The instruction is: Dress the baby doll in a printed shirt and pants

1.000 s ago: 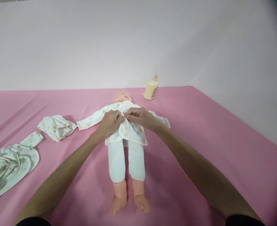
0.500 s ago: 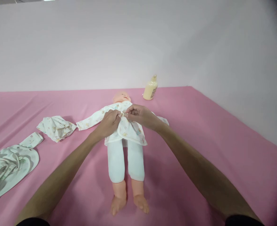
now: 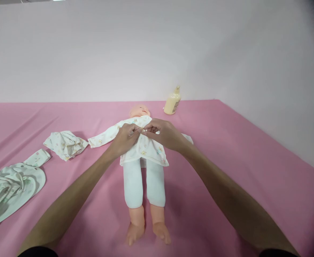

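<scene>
A baby doll [image 3: 159, 214] lies on its back, head away from me, wearing a white patterned baby shirt [image 3: 153, 154] and white leggings. Over its chest, my left hand [image 3: 127, 137] pinches the shirt's front between thumb and fingers. My right hand [image 3: 168, 132] pinches the same spot from the other side, fingertips almost meeting the left ones. Whether they grip a tie, a snap or just the edge is too small to make out. One sleeve stretches out to the left; my right arm partly covers the other sleeve.
A pink sheet [image 3: 92, 203] covers the table, with a white wall [image 3: 135, 53] behind it. The cream pump bottle [image 3: 172, 103] stands beyond the doll, to the right of its head. Left of the doll lie a crumpled patterned cloth [image 3: 65, 144] and a larger patterned garment [image 3: 15, 189].
Both hands stay at the shirt's chest, their fingers shifting slightly as they pinch. The whole scene sits a little further right in the view.
</scene>
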Demonstrator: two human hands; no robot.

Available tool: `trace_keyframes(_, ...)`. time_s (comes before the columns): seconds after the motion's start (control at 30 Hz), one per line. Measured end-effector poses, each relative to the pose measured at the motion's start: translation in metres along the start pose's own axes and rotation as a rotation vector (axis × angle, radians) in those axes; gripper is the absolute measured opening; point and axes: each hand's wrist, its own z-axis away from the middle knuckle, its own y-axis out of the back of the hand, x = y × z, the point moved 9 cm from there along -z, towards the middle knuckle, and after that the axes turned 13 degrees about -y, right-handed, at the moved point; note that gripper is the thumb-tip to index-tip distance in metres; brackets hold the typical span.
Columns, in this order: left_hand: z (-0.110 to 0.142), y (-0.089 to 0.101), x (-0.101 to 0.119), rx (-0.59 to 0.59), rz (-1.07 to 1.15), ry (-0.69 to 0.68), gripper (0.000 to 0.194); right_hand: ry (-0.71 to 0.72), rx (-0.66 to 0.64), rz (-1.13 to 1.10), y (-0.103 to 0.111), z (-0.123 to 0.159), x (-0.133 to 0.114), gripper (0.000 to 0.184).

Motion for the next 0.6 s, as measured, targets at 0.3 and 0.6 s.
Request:
trace_keyframes(0.3,0.000,-0.001,0.003,0.021,-0.105,-0.047,0.033,-0.076,-0.089,-0.026,-0.003,0.001,0.004,0.021)
trace_keyframes(0.6,0.003,-0.002,-0.007,0.099,0.005,0.062,0.031,-0.231,-0.158,-0.329,-0.007,0.001,0.016,0.027)
